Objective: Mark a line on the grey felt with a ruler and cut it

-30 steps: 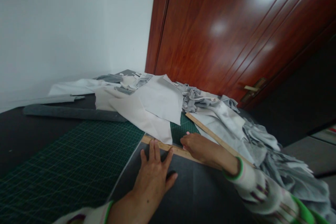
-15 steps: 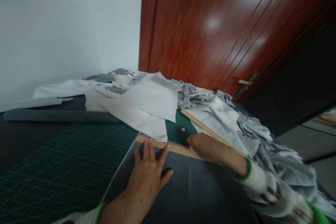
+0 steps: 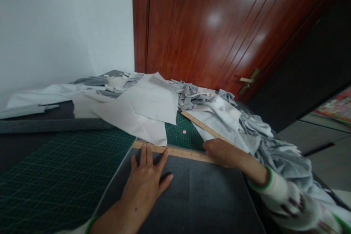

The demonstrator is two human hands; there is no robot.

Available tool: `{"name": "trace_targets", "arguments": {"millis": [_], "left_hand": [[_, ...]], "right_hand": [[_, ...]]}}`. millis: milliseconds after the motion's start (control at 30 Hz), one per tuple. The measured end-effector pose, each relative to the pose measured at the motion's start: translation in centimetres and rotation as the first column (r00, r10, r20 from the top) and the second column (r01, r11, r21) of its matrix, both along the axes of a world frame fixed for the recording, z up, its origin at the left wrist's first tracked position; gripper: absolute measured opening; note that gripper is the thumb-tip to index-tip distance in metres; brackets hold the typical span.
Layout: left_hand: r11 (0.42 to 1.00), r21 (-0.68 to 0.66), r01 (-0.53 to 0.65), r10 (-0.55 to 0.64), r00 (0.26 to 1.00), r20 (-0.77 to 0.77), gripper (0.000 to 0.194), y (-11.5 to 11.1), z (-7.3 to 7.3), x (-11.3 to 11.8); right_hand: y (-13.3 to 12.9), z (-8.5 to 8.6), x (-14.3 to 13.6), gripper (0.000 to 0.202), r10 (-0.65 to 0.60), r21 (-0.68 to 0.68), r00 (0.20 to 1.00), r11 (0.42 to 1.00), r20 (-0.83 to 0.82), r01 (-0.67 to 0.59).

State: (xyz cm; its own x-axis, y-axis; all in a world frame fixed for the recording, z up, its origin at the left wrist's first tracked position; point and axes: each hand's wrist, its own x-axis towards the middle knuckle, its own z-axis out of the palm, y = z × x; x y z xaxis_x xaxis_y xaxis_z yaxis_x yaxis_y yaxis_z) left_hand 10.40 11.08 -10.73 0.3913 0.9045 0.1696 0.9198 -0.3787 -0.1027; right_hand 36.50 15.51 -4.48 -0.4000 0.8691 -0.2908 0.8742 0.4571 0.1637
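Green cutting mat (image 3: 55, 175), dark felt (image 3: 197, 197), hands pressing wooden ruler (image 3: 175, 151)

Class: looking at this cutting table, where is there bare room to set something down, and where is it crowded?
Bare: the green cutting mat left of the left hand, and the dark felt below the wooden ruler. Crowded: fabric scraps beyond the right hand, and pale sheets behind.

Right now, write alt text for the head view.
Two bare hands, left hand flat and right hand, press a wooden ruler along dark grey fabric on a green cutting mat; pale fabric scraps lie behind.
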Motion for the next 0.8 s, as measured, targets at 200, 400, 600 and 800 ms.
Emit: {"name": "trace_targets", "arguments": {"millis": [200, 400, 600, 800], "left_hand": [[0.998, -0.051, -0.047, 0.045, 0.998, -0.043, 0.060, -0.1, 0.7, 0.3], [0.998, 0.056, 0.032, -0.029, 0.999, -0.040, 0.060, 0.0, -0.1, -0.2], [0.994, 0.093, 0.050, -0.045, 0.998, -0.051, 0.060, 0.1, -0.4, -0.4], [0.999, -0.039, -0.030, 0.027, 0.996, -0.084, 0.060, 0.0, 1.0, 0.4]], "right_hand": [[-0.3, -0.9, 2.3, 0.024, 0.005, 0.028, 1.000, 1.000, 0.005, -0.005], [-0.4, -0.7, 2.7, 0.025, -0.012, 0.031, 1.000, 0.999, 0.014, 0.012], [-0.8, -1.1, 4.5, 0.023, -0.046, 0.011, 0.998, 0.999, 0.047, 0.046], [-1.9, -0.5, 6.0, 0.028, -0.145, -0.020, 0.986, 0.989, 0.082, 0.147]]}}
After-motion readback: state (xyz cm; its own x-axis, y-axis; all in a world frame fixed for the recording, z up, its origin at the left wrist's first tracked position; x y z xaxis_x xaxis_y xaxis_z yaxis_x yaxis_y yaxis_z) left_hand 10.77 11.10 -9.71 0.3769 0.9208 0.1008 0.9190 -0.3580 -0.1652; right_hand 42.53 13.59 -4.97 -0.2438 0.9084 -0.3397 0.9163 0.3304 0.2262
